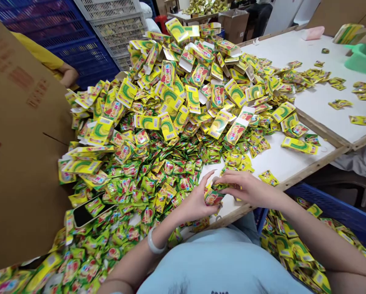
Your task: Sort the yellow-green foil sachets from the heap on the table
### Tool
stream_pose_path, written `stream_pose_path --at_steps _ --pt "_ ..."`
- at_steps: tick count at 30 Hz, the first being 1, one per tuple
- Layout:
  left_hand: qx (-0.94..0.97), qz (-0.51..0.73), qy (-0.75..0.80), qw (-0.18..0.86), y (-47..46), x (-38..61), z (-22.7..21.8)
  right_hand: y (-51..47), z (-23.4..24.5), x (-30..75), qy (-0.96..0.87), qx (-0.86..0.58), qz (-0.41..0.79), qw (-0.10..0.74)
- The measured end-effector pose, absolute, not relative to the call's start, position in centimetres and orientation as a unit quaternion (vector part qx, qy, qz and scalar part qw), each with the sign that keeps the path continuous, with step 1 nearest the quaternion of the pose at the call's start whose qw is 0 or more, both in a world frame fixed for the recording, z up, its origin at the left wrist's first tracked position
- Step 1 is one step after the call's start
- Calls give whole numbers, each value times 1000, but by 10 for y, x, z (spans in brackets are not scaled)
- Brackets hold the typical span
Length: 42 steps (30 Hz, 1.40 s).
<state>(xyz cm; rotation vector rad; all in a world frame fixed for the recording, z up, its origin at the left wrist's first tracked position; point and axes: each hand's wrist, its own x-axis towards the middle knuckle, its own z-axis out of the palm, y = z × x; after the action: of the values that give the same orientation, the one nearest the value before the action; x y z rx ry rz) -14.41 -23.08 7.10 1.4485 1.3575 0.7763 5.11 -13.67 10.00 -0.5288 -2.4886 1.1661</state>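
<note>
My left hand [198, 200] and my right hand [247, 188] meet at the table's near edge, both closed on a small stack of green and yellow sachets [214, 195]. The left hand cups the stack from below and the right hand's fingers press on its top. Just beyond them spreads a large heap of the same sachets [158, 171]. Further back lies a pile of yellow and green cartons [189, 85], several with open flaps. A white bracelet sits on my left wrist.
A phone [85, 212] lies among the sachets at the left. A tall cardboard sheet [20, 143] stands at the left edge. A blue crate [329, 228] with filled cartons sits low at the right. Another person's hand [68, 75] shows at far left. A second white table [323, 98] adjoins.
</note>
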Motion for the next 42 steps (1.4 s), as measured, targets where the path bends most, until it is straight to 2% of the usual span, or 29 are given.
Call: stream_pose_path --at_steps 3,5,9,11,15,17,19,21,22,23,26,28,32,36,40,42 --pt "594 318 558 485 -234 -145 69 -142 92 58 -834 -248 438 224" --pt "599 301 554 494 -238 -143 66 -150 85 63 -826 -251 449 231" --pt "612 266 554 497 -249 -133 52 -169 75 68 -834 -194 501 127" --pt "614 250 562 495 -253 -125 46 -177 70 68 -827 -207 510 112" --pt "640 267 534 483 -249 -125 44 -170 65 81 -818 -282 463 193" --pt "687 275 535 408 -242 -142 46 -149 70 102 -822 -357 357 264" --pt "724 245 583 276 -235 -167 46 -124 78 127 -794 -489 166 321" --pt "731 181 641 152 -231 -192 43 -105 80 143 -744 -591 -10 313" --pt "729 146 660 110 -230 -201 40 -101 78 146 -740 -601 -46 297" --pt "729 115 670 84 -229 -207 38 -101 72 143 -762 -585 -42 276" --pt "735 57 673 58 -231 -211 31 -118 42 114 -871 -448 66 192" --pt "732 45 678 54 -231 -206 29 -133 19 91 -905 -395 75 140" --pt "721 61 688 59 -230 -201 30 -138 -12 70 -896 -421 33 136" --pt "710 164 677 109 -225 -196 35 -122 -23 77 -876 -426 117 194" --pt "643 329 620 306 -208 -178 29 -123 -18 80 -854 -426 169 245" --pt "564 398 568 448 -198 -165 23 -133 -10 75 -815 -417 285 283"
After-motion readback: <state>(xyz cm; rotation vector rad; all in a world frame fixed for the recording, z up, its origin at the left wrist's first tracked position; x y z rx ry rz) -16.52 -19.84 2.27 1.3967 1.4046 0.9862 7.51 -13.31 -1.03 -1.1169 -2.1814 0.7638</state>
